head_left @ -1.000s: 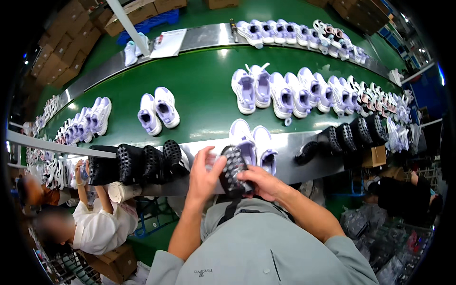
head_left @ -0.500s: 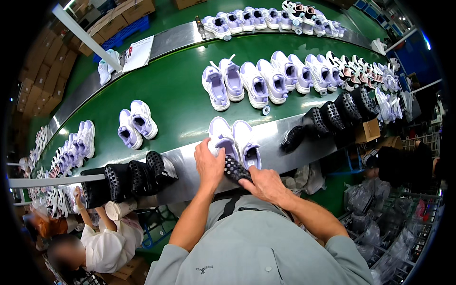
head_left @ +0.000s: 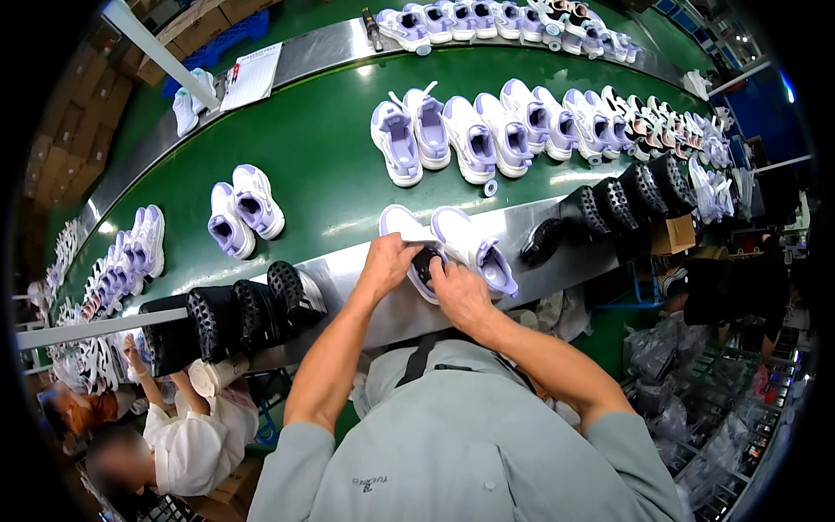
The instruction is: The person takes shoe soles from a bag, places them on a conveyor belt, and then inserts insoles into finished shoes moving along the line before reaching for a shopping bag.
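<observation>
The black studded piece (head_left: 424, 264) sits partway into the opening of the white shoe (head_left: 400, 221), while its mate (head_left: 457, 230) at three o'clock shows none inside — I'd judge one shoe part-filled, the other still unfilled. Your left hand (head_left: 388, 263) grips the shoe near its tongue; your right hand (head_left: 463, 296) curls against the black piece, though I cannot tell whether it pinches it. The pair rests on a steel tabletop (head_left: 348, 268). Beyond lies a green belt (head_left: 322, 139) — more shoes (head_left: 474, 143) at one o'clock, cardboard boxes (head_left: 76, 122) at ten, a co-worker (head_left: 204, 448) at eight.
</observation>
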`<state>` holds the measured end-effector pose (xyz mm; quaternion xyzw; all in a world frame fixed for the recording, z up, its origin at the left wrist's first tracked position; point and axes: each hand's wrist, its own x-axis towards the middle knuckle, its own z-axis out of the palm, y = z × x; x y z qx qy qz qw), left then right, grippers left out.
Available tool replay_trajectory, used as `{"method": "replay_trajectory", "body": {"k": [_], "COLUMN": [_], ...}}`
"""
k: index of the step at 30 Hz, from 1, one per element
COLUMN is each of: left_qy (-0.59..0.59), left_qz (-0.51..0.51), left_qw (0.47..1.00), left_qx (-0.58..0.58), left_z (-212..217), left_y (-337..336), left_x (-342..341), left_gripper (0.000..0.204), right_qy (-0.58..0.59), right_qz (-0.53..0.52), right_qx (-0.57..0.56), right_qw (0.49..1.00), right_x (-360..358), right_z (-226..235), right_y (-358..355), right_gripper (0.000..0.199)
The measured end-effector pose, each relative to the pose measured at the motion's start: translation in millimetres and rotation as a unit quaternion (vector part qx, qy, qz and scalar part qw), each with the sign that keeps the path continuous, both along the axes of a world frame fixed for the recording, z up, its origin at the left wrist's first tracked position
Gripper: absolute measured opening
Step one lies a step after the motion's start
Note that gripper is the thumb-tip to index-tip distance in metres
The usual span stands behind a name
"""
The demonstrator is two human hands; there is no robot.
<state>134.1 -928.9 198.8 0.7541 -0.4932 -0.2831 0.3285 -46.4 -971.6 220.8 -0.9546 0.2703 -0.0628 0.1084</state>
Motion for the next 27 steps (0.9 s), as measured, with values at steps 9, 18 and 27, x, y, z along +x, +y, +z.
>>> {"method": "replay_trajectory", "body": {"k": [9, 18, 27], "left_qy": [0.139, 0.044, -0.074], "left_qz": [-0.011, -0.016, 0.138], "left_qw": [0.99, 0.99, 0.987], "left_qx": [0.007, -0.135, -0.04], "left_z": [3.1, 7.1, -17.1], "left_y": [-0.9, 39.1, 66.0], "left_x": [2.5, -40.5, -45.3], "left_gripper": [0.024, 0.047, 0.043], "right_qy": [-0.145, -0.049, -0.203], "right_qz": [0.005, -0.186, -0.001], "right_qx": [0.04, 0.262, 0.25], "right_qw": [0.989, 0.946, 0.947], "right_x": [4.6, 3.9, 18.7], "right_z": [-37.2, -19.5, -28.3], "right_y": [-10.9, -13.0, -34.6], "right_gripper": [0.035, 0.056, 0.049]}}
